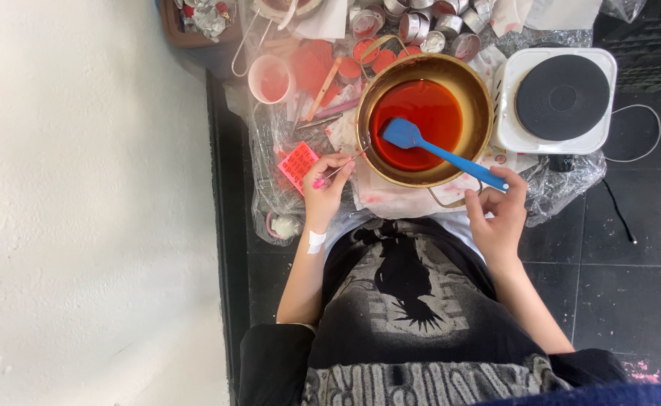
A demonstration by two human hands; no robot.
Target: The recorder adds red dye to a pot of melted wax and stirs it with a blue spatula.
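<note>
A gold-coloured pot holds red liquid. A blue spatula rests in it, blade in the liquid, handle sticking out over the near rim. My right hand holds the end of that handle with its fingertips. My left hand pinches a thin stick with a pink end, its tip pointing toward the pot's left rim. A pink mould lies just left of that hand.
A white single hot plate with a black disc stands right of the pot, its cable trailing over the dark tiled floor. Small metal cups, a pink cup and red discs lie on plastic sheeting behind. A white wall runs along the left.
</note>
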